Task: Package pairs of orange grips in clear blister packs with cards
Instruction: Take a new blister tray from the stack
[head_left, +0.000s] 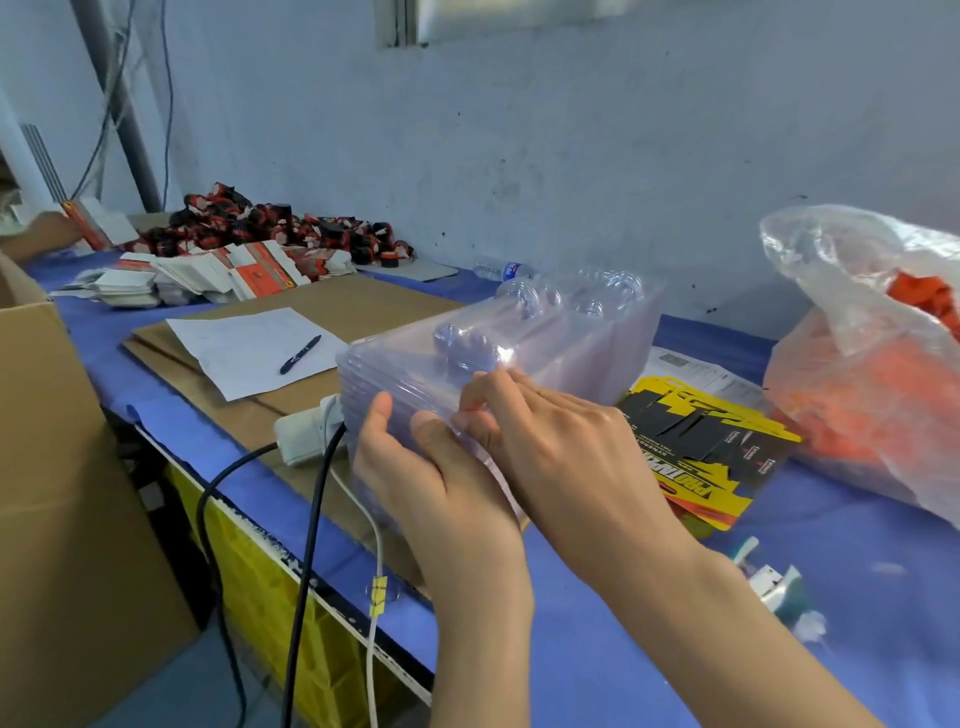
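left hand (415, 467) clamps the near end of the stack of clear blister packs (524, 332) to steady it, right hand (566, 441) pinches its top edge, likely peeling one off; cards (727, 431) just right of those fingers, bag of orange grips (857, 410) further right

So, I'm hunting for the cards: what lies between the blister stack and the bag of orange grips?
In the head view, yellow-and-black cards lie on the table between the blister stack and the bag.
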